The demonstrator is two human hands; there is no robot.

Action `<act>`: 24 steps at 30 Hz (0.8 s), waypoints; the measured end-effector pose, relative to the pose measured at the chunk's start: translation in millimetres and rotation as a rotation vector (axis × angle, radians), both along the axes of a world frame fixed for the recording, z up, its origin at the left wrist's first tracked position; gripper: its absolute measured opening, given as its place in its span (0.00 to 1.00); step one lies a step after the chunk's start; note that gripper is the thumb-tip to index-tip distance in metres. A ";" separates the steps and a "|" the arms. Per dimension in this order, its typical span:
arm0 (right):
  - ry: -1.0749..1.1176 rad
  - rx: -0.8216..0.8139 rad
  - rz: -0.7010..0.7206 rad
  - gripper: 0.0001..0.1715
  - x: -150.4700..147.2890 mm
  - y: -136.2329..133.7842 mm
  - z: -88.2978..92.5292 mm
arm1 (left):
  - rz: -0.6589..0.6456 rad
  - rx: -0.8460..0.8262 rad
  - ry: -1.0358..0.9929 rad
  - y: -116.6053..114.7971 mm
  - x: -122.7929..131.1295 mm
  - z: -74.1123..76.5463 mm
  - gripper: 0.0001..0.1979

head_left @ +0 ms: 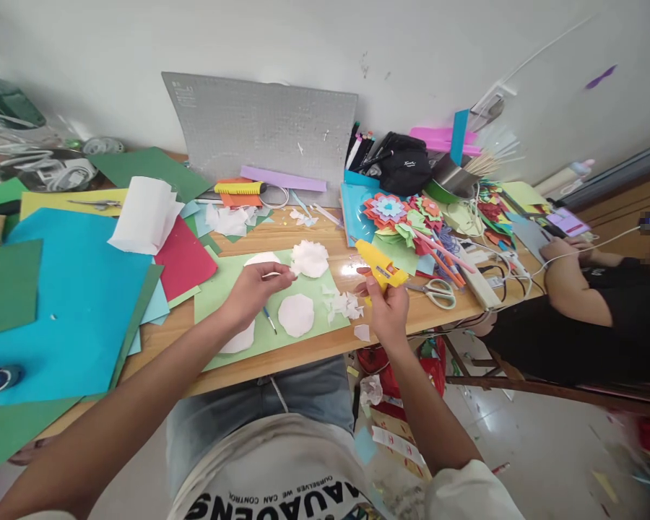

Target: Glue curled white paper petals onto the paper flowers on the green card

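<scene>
My right hand [390,314] is wrapped round the handle of a yellow hot glue gun [382,265], whose nozzle points up and left. Thumb and fingers of my left hand [254,292] pinch the lower left edge of a ruffled white paper flower [310,258]. Below it, a round white paper piece [296,315] lies on a light green sheet [317,339]. More white paper pieces are partly covered by my left hand and forearm. A thin blue brush [270,320] lies by the round piece. Torn white scraps [344,305] sit between my hands.
Scissors [438,292] lie right of the glue gun. Behind are layered paper flowers [387,209] and a grey cutting mat [265,130] against the wall. Coloured sheets [81,289] and a white paper roll [144,215] cover the left. A co-worker's arm [571,285] rests at right.
</scene>
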State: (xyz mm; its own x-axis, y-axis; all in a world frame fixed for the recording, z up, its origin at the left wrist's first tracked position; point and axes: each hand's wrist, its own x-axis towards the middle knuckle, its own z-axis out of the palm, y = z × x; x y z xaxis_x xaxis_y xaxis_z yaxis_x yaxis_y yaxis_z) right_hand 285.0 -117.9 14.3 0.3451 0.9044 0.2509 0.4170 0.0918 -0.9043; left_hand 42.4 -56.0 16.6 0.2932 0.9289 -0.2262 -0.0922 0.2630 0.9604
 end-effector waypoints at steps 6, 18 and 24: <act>0.050 0.021 -0.098 0.22 20.3 17.4 -18.7 | -0.067 -0.214 -0.127 2.4 19.3 2.9 0.20; -0.370 -0.053 -0.207 0.21 56.0 28.3 -47.7 | -0.030 -0.358 -0.248 3.8 40.7 0.1 0.21; -0.519 -0.082 -0.201 0.19 55.9 27.0 -47.4 | -0.005 -0.361 -0.279 1.2 31.0 2.1 0.15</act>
State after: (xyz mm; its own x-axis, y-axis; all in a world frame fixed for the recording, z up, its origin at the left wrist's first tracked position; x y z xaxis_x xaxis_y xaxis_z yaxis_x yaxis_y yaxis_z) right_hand 340.9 -90.9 -33.1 0.3627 0.8572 0.3656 0.8113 -0.0974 -0.5765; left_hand 73.4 -54.8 18.7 0.3936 0.8032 -0.4471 -0.3324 0.5778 0.7454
